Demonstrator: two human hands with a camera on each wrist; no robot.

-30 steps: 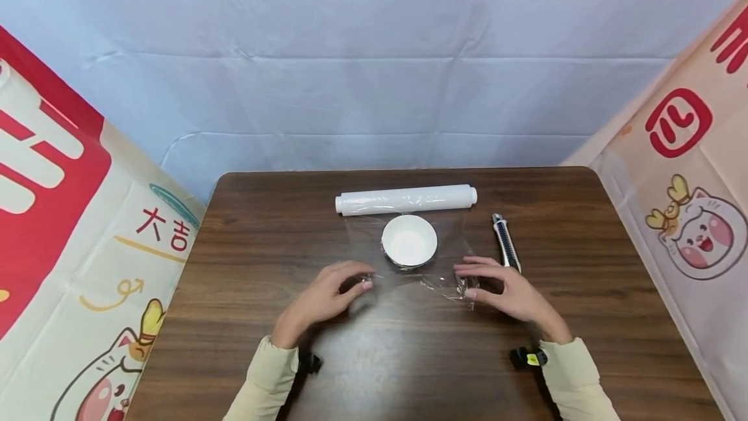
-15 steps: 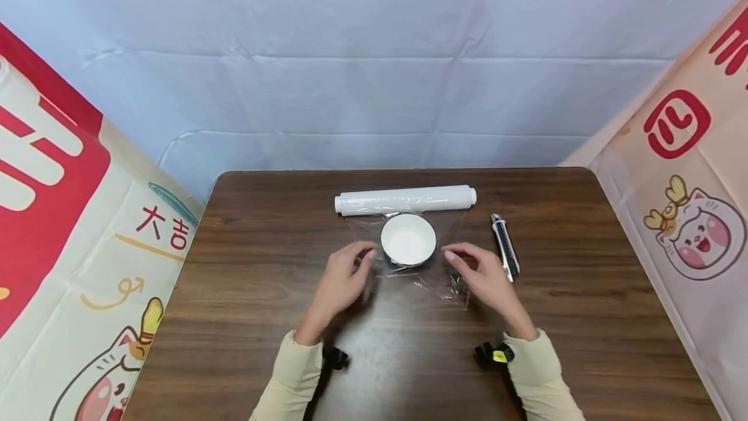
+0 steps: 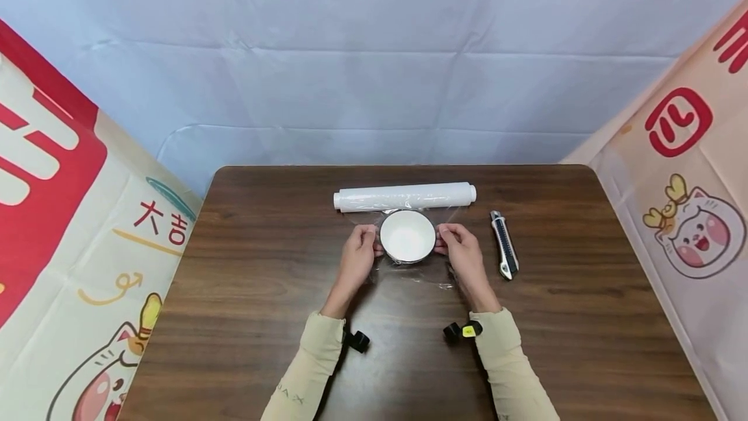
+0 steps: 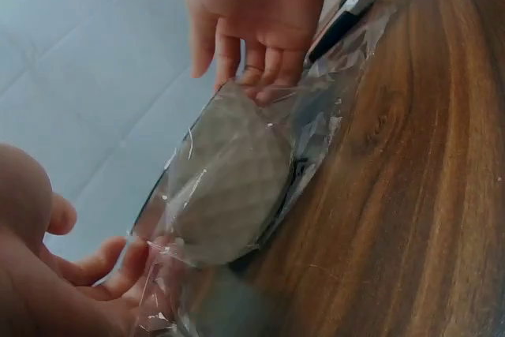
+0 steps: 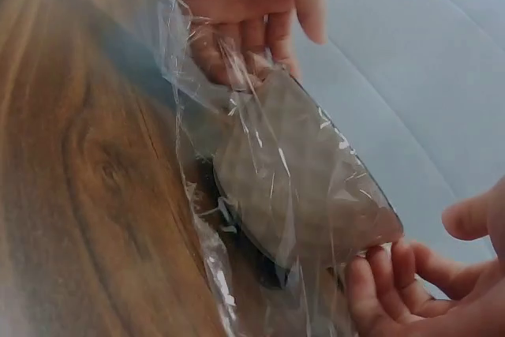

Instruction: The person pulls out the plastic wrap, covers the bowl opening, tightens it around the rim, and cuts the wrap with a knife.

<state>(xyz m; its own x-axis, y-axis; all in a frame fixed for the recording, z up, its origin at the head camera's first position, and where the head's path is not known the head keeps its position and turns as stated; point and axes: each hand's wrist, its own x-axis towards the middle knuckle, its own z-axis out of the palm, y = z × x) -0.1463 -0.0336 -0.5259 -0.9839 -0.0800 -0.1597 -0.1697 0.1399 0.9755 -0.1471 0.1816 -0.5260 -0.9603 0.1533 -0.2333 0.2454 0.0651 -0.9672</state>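
Left hand (image 3: 357, 255) and right hand (image 3: 464, 256), thumbs free, fingers unclenched, press clear film (image 4: 319, 138) against the bowl (image 3: 407, 236) between them. Even fingertip pressure should smooth it best.

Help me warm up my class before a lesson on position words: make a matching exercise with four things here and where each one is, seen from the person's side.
Things:
1. bowl
2. knife
3. roll
4. left hand

Places:
A. to the right of the right hand
B. between both hands
C. at the bowl's left side
D. behind the bowl

Pairs: 1-B, 2-A, 3-D, 4-C
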